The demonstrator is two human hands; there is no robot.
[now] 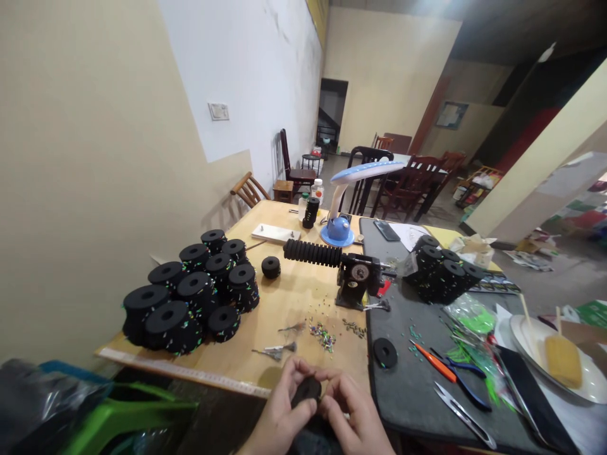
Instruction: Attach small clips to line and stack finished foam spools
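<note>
At the table's near edge, my left hand point(287, 407) is closed around a black foam spool point(307, 388), thumb across its near side. My right hand point(348, 404) meets it from the other side, fingertips pinched together at the spool's edge; whatever is between them is too small to make out. Just beyond my hands lie small feather-like pieces with pale stems point(279, 347) and a scatter of coloured beads point(323, 338). Stacks of similar black foam spools point(173, 319), with bright bits on their sides, stand at the left.
A black clamp device point(358, 278) carries a row of black rings point(313, 253). Behind it stands a blue desk lamp point(337, 230). On the grey mat point(403, 392) lie orange-handled pliers point(434, 361), thread snips point(462, 414) and another foam disc point(385, 352). A plate point(516, 335) sits far right.
</note>
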